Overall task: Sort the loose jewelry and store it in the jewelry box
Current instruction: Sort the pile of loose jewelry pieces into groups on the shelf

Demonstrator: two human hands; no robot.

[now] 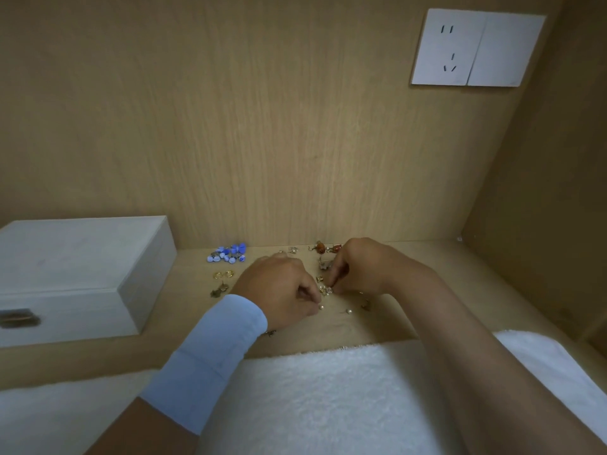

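Observation:
Loose jewelry lies on a wooden shelf (pixel 410 264). A cluster of blue pieces (pixel 228 252) sits at the back, two gold hoops (pixel 223 274) in front of it, and a dark bronze piece (pixel 218 290) nearer still. Amber earrings (pixel 323 247) lie at the back by my right hand. A small pearl and gold cluster (pixel 325 289) lies between my hands. My left hand (pixel 279 290) and my right hand (pixel 358 267) both pinch at this cluster with fingertips. Pearl studs (pixel 348 311) lie close in front. The closed pale wooden jewelry box (pixel 75 270) stands at the left.
A white towel (pixel 328 399) covers the near edge below my arms. The back wall panel carries a white socket and switch plate (pixel 476 47). A side wall (pixel 542 208) closes the shelf on the right. The box has a metal clasp (pixel 18 318) on its front.

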